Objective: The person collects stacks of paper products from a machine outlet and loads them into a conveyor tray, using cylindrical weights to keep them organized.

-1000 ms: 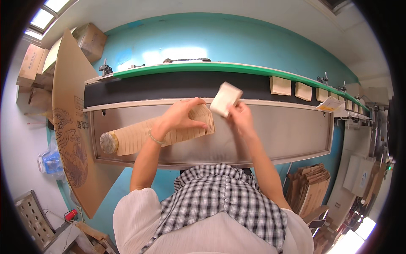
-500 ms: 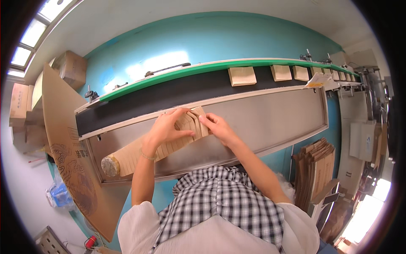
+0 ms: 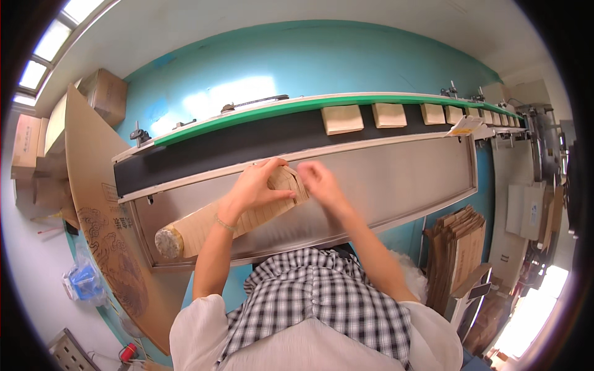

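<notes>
A long row of thin beige paper packs (image 3: 252,217), pressed together face to face, lies slantwise on a metal tray (image 3: 383,167). My left hand (image 3: 255,185) is wrapped over the upper right end of this row, thumb on the near side and fingers on the far side. The packs under my fingers lean and fan slightly. Just right of that end is my right hand (image 3: 322,184), raised and smeared by motion, its fingers partly curled; whether it holds anything does not show. A round, mottled whitish-brown block (image 3: 169,243) stands against the row's lower left end.
Beyond the tray runs a black conveyor belt (image 3: 247,142) with a green guide rail (image 3: 247,115), carrying several beige packs (image 3: 342,119). A large cardboard sheet (image 3: 102,204) stands at the left. Flattened cartons (image 3: 456,244) lean at the right, below the tray's edge.
My right hand has come off the end of the row and moved slightly right. My left hand keeps its hold. The packs on the belt have shifted left.
</notes>
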Demonstrator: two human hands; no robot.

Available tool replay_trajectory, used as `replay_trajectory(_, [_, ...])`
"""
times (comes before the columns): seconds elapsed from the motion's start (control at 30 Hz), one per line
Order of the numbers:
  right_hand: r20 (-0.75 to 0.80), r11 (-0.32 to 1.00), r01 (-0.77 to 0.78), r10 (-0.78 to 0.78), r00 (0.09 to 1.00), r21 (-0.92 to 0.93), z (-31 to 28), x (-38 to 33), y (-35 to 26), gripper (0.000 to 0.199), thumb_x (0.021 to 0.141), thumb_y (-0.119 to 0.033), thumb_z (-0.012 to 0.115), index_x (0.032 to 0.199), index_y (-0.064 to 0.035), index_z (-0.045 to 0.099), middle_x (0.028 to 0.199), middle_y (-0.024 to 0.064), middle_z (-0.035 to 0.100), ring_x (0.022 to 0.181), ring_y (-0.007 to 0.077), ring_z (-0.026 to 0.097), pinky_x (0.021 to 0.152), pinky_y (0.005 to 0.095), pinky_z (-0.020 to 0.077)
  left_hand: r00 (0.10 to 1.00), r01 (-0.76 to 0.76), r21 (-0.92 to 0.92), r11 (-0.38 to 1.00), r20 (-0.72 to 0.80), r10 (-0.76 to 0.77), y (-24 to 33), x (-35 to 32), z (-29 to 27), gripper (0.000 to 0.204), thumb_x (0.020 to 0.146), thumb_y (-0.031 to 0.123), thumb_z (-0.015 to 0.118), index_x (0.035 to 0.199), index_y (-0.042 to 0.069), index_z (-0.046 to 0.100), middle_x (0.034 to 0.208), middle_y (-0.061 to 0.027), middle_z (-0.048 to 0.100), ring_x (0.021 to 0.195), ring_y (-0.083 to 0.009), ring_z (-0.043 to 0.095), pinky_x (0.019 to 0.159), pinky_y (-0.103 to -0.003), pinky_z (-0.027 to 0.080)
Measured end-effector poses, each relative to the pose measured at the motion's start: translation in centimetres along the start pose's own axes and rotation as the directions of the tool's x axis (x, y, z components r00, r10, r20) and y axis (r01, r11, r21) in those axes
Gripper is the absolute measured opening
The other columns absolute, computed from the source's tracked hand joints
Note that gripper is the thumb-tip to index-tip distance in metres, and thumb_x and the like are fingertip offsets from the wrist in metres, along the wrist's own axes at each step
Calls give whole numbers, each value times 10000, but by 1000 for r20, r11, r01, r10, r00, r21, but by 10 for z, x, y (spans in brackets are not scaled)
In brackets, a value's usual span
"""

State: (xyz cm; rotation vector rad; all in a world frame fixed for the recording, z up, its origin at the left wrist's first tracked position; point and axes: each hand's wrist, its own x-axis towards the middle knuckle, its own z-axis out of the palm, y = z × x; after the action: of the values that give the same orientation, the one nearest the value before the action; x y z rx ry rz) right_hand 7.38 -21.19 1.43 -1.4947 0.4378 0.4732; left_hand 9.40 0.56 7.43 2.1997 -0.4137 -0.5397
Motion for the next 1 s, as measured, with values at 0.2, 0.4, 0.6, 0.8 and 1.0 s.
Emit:
replay_trajectory(0.2, [92, 986, 131, -122, 988, -102, 16, -13, 5, 459, 970, -390, 676, 1193, 10, 638, 1008, 53, 674, 888, 126, 613, 770, 277, 510, 984, -161, 106, 981, -59, 168, -11, -11, -8, 808, 687, 490, 861, 1331, 101, 566, 1325, -173, 621, 1158, -389, 620, 967, -445, 513])
replay_trajectory(0.4, [174, 944, 120, -68, 982, -307, -13, -1, 1, 367, 995, -345, 648, 1141, -8, 653, 992, 48, 669, 881, 94, 605, 729, 254, 495, 994, -109, 15, 994, -11, 109, -13, -12, -12, 792, 694, 455, 875, 1328, 106, 555, 1288, -164, 637, 1156, -392, 617, 966, -448, 510])
replay_trajectory(0.6, [-74, 930, 21, 7, 997, 366, -2, 31, -36, 314, 992, -301, 662, 1162, -39, 624, 1032, 63, 673, 880, 132, 641, 739, 263, 520, 996, -92, 17, 996, -8, 92, -15, -13, -13, 789, 697, 470, 872, 1318, 102, 554, 1260, -162, 643, 1128, -382, 629, 941, -435, 519])
replay_trajectory(0.8, [139, 960, 173, -145, 980, -220, 40, -18, -7, 400, 986, -345, 675, 1203, -13, 624, 1037, 60, 676, 881, 128, 631, 752, 282, 524, 994, -105, 38, 994, -3, 105, -23, -18, -13, 818, 691, 491, 865, 1338, 106, 545, 1283, -178, 631, 1132, -382, 632, 936, -439, 518])
replay_trajectory(1.0, [101, 997, 76, -79, 992, 26, 33, -13, 11, 383, 971, -314, 700, 1178, 4, 652, 1027, 56, 678, 853, 112, 622, 740, 273, 521, 992, -109, 127, 986, -47, 116, -30, -27, -15, 839, 697, 509, 853, 1365, 108, 541, 1296, -181, 630, 1137, -380, 633, 944, -448, 511])
